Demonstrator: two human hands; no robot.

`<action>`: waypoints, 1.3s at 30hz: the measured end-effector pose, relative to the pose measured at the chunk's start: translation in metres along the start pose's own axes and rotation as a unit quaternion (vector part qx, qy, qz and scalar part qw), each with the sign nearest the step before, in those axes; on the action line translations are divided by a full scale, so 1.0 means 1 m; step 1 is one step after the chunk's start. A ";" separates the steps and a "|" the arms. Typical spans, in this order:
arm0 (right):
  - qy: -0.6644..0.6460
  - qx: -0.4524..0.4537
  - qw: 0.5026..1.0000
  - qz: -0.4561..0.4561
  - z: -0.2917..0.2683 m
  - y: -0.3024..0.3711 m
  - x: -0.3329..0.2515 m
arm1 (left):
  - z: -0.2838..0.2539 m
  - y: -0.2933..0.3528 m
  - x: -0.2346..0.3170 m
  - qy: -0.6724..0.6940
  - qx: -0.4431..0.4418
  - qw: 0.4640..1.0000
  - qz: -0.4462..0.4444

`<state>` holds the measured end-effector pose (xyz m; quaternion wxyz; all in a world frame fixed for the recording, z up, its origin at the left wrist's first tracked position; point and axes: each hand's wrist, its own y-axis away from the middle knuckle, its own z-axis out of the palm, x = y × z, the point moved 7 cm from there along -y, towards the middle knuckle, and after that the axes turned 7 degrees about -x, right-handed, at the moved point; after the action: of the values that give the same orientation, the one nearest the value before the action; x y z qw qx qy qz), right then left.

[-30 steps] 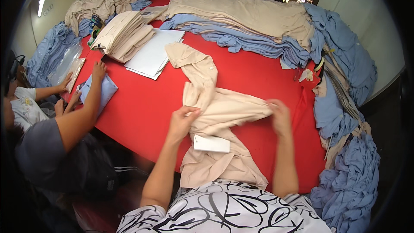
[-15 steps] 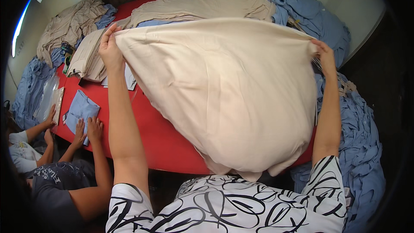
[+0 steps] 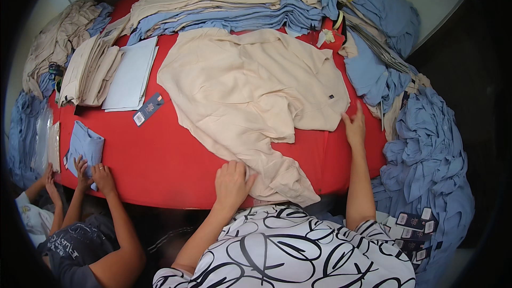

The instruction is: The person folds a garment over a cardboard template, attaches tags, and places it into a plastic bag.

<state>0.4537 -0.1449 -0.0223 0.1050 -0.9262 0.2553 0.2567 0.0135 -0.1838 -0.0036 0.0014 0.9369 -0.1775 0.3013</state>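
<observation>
While the beige shirt [image 3: 250,90] lies spread on the red table [image 3: 160,154], left hand [image 3: 232,184] presses its hem flat, right hand [image 3: 354,125] rests open at its edge; smooth outward, evenly.

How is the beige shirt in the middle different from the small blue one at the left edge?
The beige shirt lies spread open across the red table; the blue shirt is folded into a small bundle. The beige one is under the wearer's left hand and right hand; the blue one is under a co-worker's hands. Both are plain-coloured and rest on the same table.
</observation>
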 end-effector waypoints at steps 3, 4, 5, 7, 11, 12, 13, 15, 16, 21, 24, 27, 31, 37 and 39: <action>-0.071 -0.109 0.990 -0.045 0.010 -0.025 0.004 | -0.004 -0.017 -0.023 0.246 0.001 0.957 -0.152; -0.113 -0.170 0.978 -0.051 0.015 -0.029 0.012 | -0.021 -0.014 -0.044 0.369 0.108 0.918 -0.096; -0.129 -0.151 0.975 -0.094 0.003 -0.026 0.012 | -0.044 0.000 -0.062 0.477 0.137 0.851 -0.172; -0.135 -0.133 0.964 -0.186 -0.044 -0.004 0.000 | -0.106 0.026 -0.063 0.552 0.230 0.787 -0.154; 0.014 -0.326 0.943 0.069 -0.109 0.066 0.105 | -0.146 0.086 -0.056 0.409 -0.126 0.878 -0.216; 0.040 -0.261 0.963 0.045 -0.121 0.071 0.097 | -0.144 0.097 -0.058 0.301 -0.240 0.895 -0.226; 0.066 -0.197 0.978 0.017 -0.127 0.075 0.081 | -0.144 0.100 -0.055 0.215 -0.309 0.883 -0.281; 0.049 -0.126 0.987 -0.086 -0.113 0.072 0.039 | -0.139 0.088 -0.072 0.135 -0.218 0.934 -0.250; 0.010 -0.110 0.980 -0.163 -0.098 0.061 0.004 | -0.138 0.072 -0.080 0.065 -0.150 0.962 -0.220; -0.069 -0.121 0.965 -0.223 0.028 -0.002 -0.097 | -0.128 -0.062 -0.151 0.059 0.142 0.979 -0.135; -0.061 -0.163 0.970 -0.168 0.078 -0.071 -0.102 | -0.118 -0.164 -0.184 0.062 0.186 0.969 -0.152; 0.216 0.223 0.895 -0.321 0.044 -0.084 -0.166 | -0.107 -0.233 -0.231 0.146 0.237 0.936 -0.217; 0.239 0.095 0.917 -0.304 0.049 -0.110 -0.169 | -0.089 -0.297 -0.213 0.219 0.211 0.923 -0.234; 0.212 -0.027 0.958 -0.191 0.062 -0.135 -0.115 | -0.050 -0.369 -0.172 0.189 -0.148 0.967 -0.084; 0.281 0.238 0.896 -0.247 0.035 -0.130 -0.126 | -0.111 -0.374 -0.162 0.047 0.199 0.970 -0.128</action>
<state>0.4146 0.0291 0.0232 0.3060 -0.9405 0.0905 -0.1167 -0.0465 0.2324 0.0349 -0.1384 0.9180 0.0079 0.3715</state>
